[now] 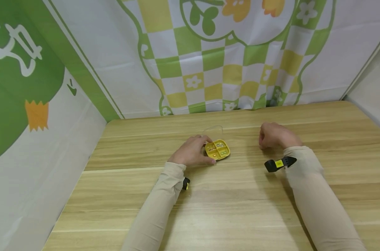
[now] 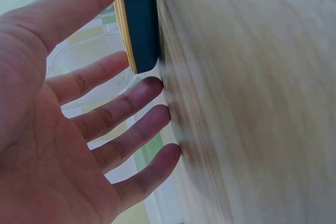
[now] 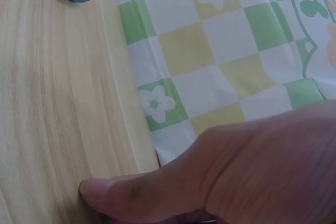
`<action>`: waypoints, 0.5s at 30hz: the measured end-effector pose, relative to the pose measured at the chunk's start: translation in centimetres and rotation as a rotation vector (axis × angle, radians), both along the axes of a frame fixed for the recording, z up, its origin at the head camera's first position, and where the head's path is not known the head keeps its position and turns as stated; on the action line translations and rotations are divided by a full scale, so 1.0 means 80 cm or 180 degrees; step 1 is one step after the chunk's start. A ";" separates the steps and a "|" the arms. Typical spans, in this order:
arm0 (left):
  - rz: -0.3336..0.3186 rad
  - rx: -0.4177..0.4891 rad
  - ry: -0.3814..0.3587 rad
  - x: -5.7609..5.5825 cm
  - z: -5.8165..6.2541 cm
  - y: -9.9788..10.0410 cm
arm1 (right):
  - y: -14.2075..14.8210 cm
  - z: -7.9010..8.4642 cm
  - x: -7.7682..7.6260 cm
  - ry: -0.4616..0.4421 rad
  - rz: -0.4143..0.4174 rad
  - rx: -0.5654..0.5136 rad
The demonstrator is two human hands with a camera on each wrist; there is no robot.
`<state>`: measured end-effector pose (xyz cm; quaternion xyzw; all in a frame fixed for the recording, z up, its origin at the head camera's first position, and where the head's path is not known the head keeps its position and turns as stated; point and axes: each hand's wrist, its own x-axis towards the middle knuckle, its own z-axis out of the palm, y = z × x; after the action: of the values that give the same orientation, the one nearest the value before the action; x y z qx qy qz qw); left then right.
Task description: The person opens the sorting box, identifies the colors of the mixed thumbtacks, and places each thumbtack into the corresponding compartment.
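Observation:
A small yellow compartment box (image 1: 217,150) with a dark teal base (image 2: 144,24) lies on the table, its clear lid (image 1: 215,127) raised at the back. Small shiny pieces sit in its several compartments, too small to identify. My left hand (image 1: 194,151) holds the box from its left side, thumb at the front and index finger at the back. In the left wrist view, the other fingers (image 2: 131,129) reach down to the tabletop. Off to the right of the box, my right hand (image 1: 274,135) is curled, its thumb (image 3: 136,195) low at the table; anything inside it is hidden.
The wooden table (image 1: 227,209) reaches back to a green, yellow and white checked cloth (image 1: 208,69). A printed green and white panel (image 1: 20,87) stands along the left side. Black straps (image 1: 274,165) are on both wrists.

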<state>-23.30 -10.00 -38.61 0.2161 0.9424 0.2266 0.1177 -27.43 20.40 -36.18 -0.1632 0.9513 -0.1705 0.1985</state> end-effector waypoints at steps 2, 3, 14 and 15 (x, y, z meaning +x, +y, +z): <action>0.0008 0.0002 -0.0006 0.000 0.000 0.000 | 0.000 -0.001 0.000 0.0019 -0.0026 -0.0009; 0.0013 0.0002 -0.0010 0.001 0.000 0.000 | 0.000 -0.001 0.001 0.0033 -0.0028 -0.0013; 0.0014 -0.0017 -0.0006 0.002 0.002 0.000 | -0.010 0.000 0.001 0.0257 0.0115 0.0034; 0.0013 -0.0017 -0.0010 0.002 0.002 0.000 | -0.013 -0.001 0.001 0.0289 0.0144 0.0044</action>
<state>-23.17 -10.04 -38.46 0.2135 0.9432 0.2247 0.1192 -27.36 19.36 -36.23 -0.1909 0.9565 -0.1518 0.1601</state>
